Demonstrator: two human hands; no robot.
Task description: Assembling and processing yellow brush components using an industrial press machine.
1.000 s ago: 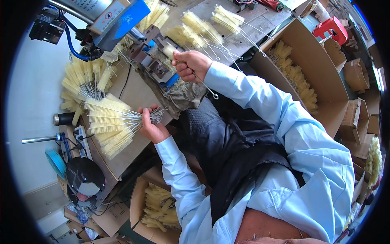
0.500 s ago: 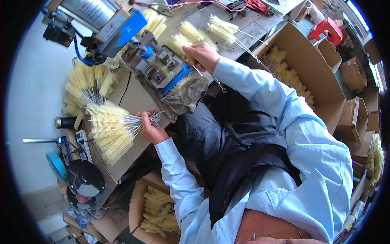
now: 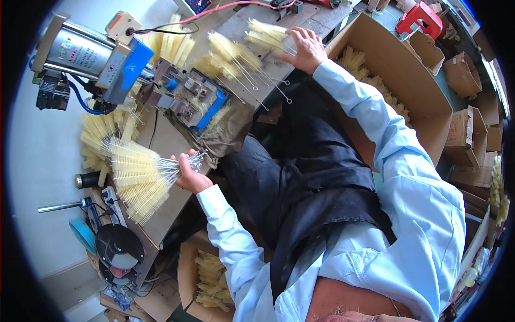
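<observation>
My left hand [image 3: 192, 176] is closed around the twisted wire handles of a fanned bundle of pale yellow bottle brushes [image 3: 142, 174]. The looped wire ends stick out past my thumb side, and the bristle heads spread to the left over the table. At the far right of the bench, my right hand [image 3: 307, 51] is open, fingers spread, right beside a small group of bottle brushes [image 3: 263, 33]. Whether its fingertips touch them I cannot tell. More loose brushes [image 3: 228, 51] lie to the left of that group, their looped wires pointing toward me.
A bench machine with a silver cylinder [image 3: 80, 51] and a blue-edged metal fixture [image 3: 196, 99] stands left of centre. Another brush pile [image 3: 102, 131] lies behind my left hand. Cardboard boxes [image 3: 407, 70] with brushes stand at the right and below. A black round-bodied tool [image 3: 119, 246] sits lower left.
My right hand has moved right, from the brushes beside the fixture to the group farther right, and its fingers have opened. My left hand keeps its bundle. The whole view has shifted slightly.
</observation>
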